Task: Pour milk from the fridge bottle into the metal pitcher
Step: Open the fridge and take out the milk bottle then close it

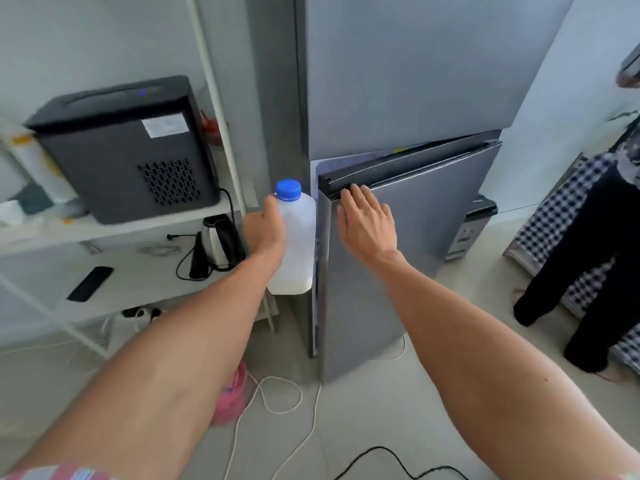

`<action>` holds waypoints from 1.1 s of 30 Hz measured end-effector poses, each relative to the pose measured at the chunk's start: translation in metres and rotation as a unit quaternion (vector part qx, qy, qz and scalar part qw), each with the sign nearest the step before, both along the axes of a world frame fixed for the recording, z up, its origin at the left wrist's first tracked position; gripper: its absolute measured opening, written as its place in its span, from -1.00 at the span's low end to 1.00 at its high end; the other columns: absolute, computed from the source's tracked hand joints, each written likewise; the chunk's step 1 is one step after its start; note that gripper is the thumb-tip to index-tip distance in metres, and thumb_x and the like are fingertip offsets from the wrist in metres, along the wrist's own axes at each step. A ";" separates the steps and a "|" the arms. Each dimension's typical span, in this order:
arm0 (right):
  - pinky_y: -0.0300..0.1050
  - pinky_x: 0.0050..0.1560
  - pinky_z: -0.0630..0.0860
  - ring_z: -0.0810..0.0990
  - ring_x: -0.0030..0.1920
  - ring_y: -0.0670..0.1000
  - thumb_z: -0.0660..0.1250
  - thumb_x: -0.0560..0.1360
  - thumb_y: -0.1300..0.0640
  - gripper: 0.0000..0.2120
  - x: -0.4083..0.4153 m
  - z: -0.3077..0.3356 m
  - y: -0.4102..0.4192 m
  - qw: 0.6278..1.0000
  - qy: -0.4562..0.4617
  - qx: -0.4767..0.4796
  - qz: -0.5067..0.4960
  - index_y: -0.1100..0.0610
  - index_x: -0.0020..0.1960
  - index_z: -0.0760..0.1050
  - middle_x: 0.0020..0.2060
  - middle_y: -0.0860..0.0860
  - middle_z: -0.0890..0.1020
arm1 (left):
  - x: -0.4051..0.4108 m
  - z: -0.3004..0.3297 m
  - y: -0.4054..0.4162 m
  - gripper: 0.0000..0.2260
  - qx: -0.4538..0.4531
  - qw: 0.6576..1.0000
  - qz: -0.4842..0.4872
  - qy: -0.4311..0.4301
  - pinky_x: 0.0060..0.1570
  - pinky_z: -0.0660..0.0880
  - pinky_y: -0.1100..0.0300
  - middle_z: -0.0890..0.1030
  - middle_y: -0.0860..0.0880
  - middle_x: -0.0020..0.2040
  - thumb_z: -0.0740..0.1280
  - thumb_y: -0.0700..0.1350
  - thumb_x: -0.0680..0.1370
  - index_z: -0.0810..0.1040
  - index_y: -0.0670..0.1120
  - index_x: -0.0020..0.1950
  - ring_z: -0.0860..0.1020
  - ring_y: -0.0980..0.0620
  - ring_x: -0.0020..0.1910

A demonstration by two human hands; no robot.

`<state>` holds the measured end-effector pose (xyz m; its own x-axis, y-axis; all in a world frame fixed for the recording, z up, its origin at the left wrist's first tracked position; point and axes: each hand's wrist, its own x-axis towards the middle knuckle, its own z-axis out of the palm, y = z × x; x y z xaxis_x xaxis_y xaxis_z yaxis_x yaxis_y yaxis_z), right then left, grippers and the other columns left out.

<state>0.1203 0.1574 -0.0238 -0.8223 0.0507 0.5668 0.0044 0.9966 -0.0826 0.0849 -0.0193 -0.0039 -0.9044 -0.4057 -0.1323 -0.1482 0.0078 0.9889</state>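
Observation:
A white plastic milk bottle (297,247) with a blue cap is upright in my left hand (266,227), just left of the grey fridge. My left hand is shut around the bottle's handle side. My right hand (367,221) lies flat, fingers spread, against the top of the lower fridge door (433,230), which stands slightly ajar. The upper fridge door (408,71) is closed. No metal pitcher is in view.
A white shelf unit (114,230) at left holds a black appliance (128,150), an electric kettle (218,244) and a dark phone (90,283). Cables and a pink object (232,393) lie on the floor. A person in dark trousers (588,265) stands at right.

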 end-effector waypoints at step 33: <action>0.17 0.30 0.45 0.32 0.51 0.16 0.10 0.70 0.09 -0.45 -0.020 -0.010 0.010 0.960 -0.175 -0.192 0.103 0.14 0.66 0.10 0.64 0.02 0.17 | -0.008 0.021 0.027 -0.65 0.026 0.999 -0.003 0.024 -0.31 0.22 0.06 0.30 -0.11 -0.31 0.28 0.14 0.36 0.20 -0.04 -0.35 0.25 -0.05 -0.32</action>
